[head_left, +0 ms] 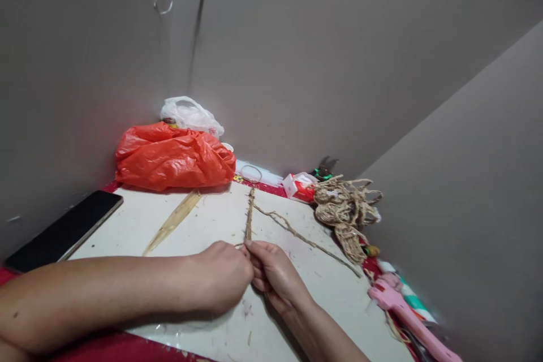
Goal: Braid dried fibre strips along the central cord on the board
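Observation:
A braided straw cord (249, 216) lies upright in view on the white board, its near end running into my hands. My right hand (275, 274) pinches that end between thumb and fingers. Pressed up beside it, my left hand (223, 276) is closed in a fist with its back towards me; its fingertips and whatever they grip are hidden. A thin loose strand shows just above where the hands meet. Another long twisted straw strand (303, 233) branches from the braid and stretches to the right across the board.
A flat dry leaf strip (176, 219) and a black phone (63, 232) lie to the left. An orange plastic bag (173, 158) sits at the back, a white bag (193, 115) behind it. Woven straw pieces (345, 209), pliers (326, 169) and a pink-handled tool (411, 317) line the right edge.

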